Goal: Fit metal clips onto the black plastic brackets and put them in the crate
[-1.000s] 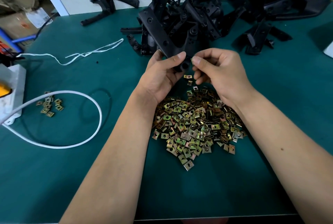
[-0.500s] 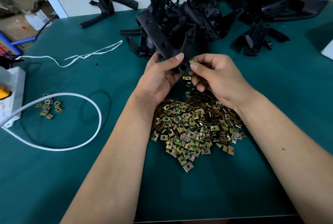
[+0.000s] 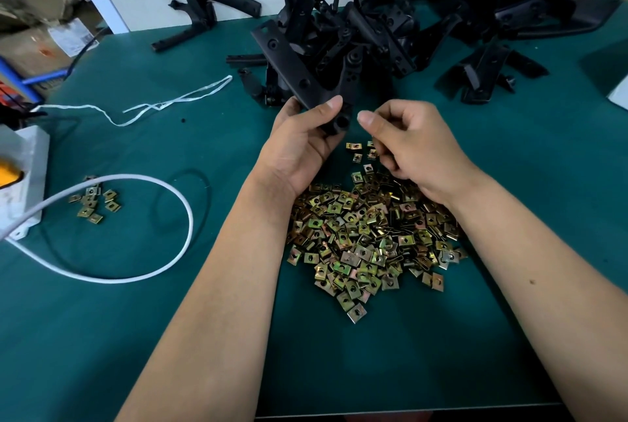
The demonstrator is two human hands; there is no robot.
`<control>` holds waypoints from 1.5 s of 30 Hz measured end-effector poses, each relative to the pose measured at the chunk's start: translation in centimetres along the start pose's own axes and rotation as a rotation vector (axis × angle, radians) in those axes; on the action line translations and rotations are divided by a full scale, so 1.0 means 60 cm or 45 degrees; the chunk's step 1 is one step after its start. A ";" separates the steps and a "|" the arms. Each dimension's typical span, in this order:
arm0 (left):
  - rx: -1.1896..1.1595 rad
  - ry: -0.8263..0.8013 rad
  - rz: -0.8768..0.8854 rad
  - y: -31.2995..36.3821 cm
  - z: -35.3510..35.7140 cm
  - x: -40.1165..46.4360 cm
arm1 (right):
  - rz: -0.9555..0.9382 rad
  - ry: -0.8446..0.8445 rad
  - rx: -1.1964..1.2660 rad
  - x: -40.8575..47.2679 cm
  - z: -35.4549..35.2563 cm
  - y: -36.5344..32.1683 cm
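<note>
My left hand (image 3: 299,149) grips the lower end of a long black plastic bracket (image 3: 292,71), which slants up and to the left in front of the heap of brackets (image 3: 370,34). A short way to the right of that end is my right hand (image 3: 414,146), fingers curled and thumb stretched toward the bracket; I see no clip between its fingertips. A big pile of brass-coloured metal clips (image 3: 367,238) lies on the green table (image 3: 170,336) under my wrists. No crate is in view.
A small group of clips (image 3: 93,202) lies at the left inside a loop of white cable (image 3: 185,217). A white box (image 3: 23,177) sits at the left edge, white string (image 3: 170,103) behind it. More brackets (image 3: 482,75) are scattered at the back right, one (image 3: 210,10) back left.
My right hand pinched a clip against the bracket's lower end; it has now drawn back to the right, away from the bracket. My left hand keeps its grip.
</note>
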State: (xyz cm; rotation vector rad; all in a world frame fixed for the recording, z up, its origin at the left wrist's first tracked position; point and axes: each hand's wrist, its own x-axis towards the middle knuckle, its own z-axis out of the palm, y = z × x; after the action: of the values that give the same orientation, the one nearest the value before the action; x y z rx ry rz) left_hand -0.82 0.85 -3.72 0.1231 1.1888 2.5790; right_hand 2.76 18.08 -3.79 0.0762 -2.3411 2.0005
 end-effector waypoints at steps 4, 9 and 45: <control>-0.011 0.007 0.001 0.001 0.001 -0.001 | -0.118 0.053 0.025 0.001 -0.002 0.003; -0.007 0.020 0.007 0.002 0.002 -0.002 | -0.057 0.027 0.085 0.009 -0.012 0.008; 0.055 -0.006 -0.041 -0.006 0.014 -0.009 | -0.066 0.119 0.488 -0.006 0.005 -0.019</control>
State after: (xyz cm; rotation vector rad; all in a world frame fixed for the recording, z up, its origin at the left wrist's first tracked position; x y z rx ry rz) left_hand -0.07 1.52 -3.38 0.1184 1.2351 2.5244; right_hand 3.20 17.62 -2.76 0.0579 -1.8540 2.3409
